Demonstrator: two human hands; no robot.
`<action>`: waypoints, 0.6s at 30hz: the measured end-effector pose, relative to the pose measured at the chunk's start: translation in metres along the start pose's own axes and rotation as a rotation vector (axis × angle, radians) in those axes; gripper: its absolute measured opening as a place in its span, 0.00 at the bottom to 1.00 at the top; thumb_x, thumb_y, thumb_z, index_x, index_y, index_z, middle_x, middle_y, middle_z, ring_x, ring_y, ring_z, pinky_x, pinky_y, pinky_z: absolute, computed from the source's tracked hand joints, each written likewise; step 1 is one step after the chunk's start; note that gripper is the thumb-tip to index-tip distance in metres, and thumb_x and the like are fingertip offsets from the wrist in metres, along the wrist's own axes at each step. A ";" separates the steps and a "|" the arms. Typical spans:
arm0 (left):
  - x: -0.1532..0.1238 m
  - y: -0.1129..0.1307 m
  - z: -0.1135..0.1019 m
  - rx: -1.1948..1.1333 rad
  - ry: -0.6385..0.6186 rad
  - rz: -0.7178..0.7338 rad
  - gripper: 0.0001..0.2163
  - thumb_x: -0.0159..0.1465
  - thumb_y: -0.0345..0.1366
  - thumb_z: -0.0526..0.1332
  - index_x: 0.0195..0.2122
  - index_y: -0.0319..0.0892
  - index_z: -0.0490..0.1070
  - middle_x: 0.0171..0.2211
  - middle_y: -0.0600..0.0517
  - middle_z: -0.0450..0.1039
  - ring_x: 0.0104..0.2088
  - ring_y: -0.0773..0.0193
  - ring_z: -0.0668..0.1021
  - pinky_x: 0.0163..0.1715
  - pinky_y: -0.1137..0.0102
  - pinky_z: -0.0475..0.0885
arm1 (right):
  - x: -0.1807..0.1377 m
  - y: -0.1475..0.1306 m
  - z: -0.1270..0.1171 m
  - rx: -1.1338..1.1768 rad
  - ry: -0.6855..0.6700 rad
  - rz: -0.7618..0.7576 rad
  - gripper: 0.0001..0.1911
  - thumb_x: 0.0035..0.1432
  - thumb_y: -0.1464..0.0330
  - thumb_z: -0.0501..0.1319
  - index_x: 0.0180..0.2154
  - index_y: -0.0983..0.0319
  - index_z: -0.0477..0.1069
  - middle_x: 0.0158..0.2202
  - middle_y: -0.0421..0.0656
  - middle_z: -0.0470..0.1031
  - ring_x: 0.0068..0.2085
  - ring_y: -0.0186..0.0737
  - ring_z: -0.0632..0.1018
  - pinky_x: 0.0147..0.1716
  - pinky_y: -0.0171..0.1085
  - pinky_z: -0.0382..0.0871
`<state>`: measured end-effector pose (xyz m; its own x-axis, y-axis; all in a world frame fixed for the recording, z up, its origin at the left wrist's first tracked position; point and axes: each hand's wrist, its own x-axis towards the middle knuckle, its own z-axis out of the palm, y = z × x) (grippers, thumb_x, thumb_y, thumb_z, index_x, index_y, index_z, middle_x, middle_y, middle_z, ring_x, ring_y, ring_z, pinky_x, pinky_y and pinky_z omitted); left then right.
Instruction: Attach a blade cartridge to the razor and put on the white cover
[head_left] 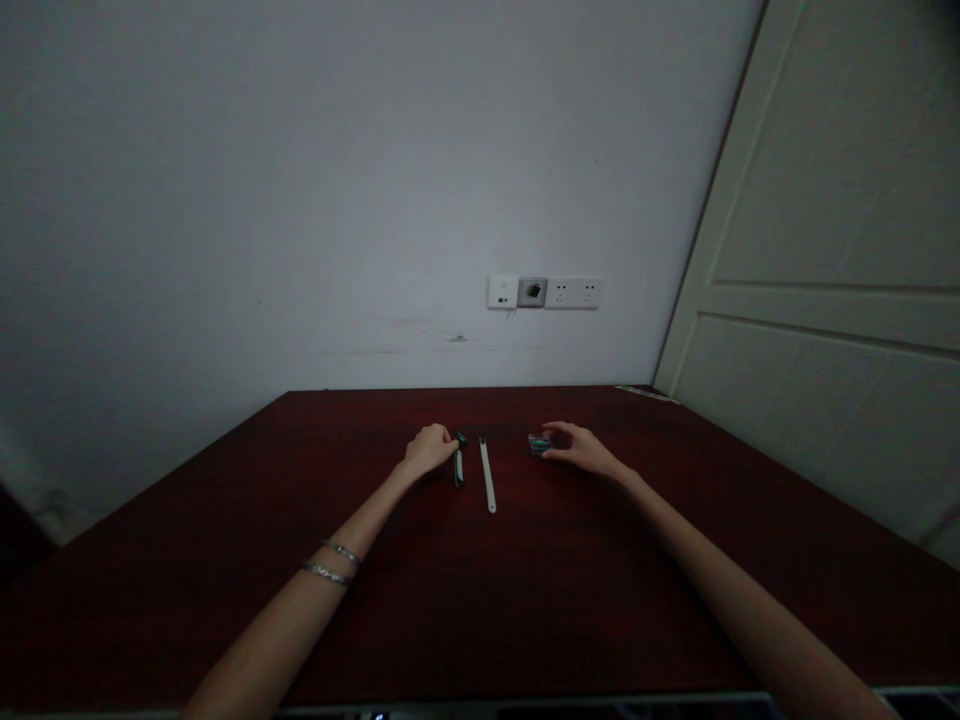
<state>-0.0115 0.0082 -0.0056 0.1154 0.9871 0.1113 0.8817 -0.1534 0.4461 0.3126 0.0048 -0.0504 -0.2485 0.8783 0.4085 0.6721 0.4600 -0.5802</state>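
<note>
On the dark red table lies what looks like a razor, with a dark head at its far end and a pale and dark handle. My left hand is closed, thumb and fingers pinched at the razor's head end. Just right of it is a slim white stick with a dark tip and a hole in its near end; neither hand touches it. Farther right, my right hand curves thumb and forefinger around a small clear box with dark greenish contents, too dim to make out.
The dark red table runs back to a pale wall with sockets and a switch plate. A pale panelled door stands along the right. At the bottom is the table's near edge.
</note>
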 end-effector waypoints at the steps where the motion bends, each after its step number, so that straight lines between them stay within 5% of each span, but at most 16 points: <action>1: -0.001 0.000 0.000 0.017 -0.008 -0.004 0.11 0.54 0.42 0.58 0.28 0.41 0.73 0.34 0.45 0.75 0.35 0.57 0.76 0.30 0.70 0.66 | 0.003 -0.008 0.009 0.015 -0.021 -0.020 0.31 0.41 0.58 0.66 0.48 0.60 0.68 0.45 0.46 0.73 0.46 0.46 0.73 0.47 0.45 0.64; 7: -0.008 0.001 0.003 0.085 -0.063 -0.003 0.11 0.55 0.43 0.57 0.30 0.41 0.73 0.36 0.44 0.76 0.37 0.54 0.77 0.33 0.68 0.67 | 0.012 -0.034 0.042 0.079 -0.106 -0.073 0.31 0.40 0.58 0.68 0.48 0.59 0.68 0.42 0.46 0.74 0.43 0.45 0.74 0.44 0.44 0.66; 18: -0.016 0.006 0.014 0.204 -0.067 -0.009 0.19 0.56 0.51 0.54 0.32 0.40 0.73 0.38 0.39 0.75 0.41 0.48 0.76 0.36 0.62 0.69 | 0.005 -0.029 0.053 0.081 -0.086 -0.076 0.30 0.43 0.58 0.66 0.49 0.60 0.68 0.48 0.48 0.71 0.48 0.45 0.71 0.49 0.45 0.61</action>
<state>-0.0012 -0.0079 -0.0170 0.1310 0.9903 0.0462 0.9564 -0.1385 0.2570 0.2547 0.0031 -0.0689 -0.3578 0.8469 0.3934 0.5911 0.5316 -0.6066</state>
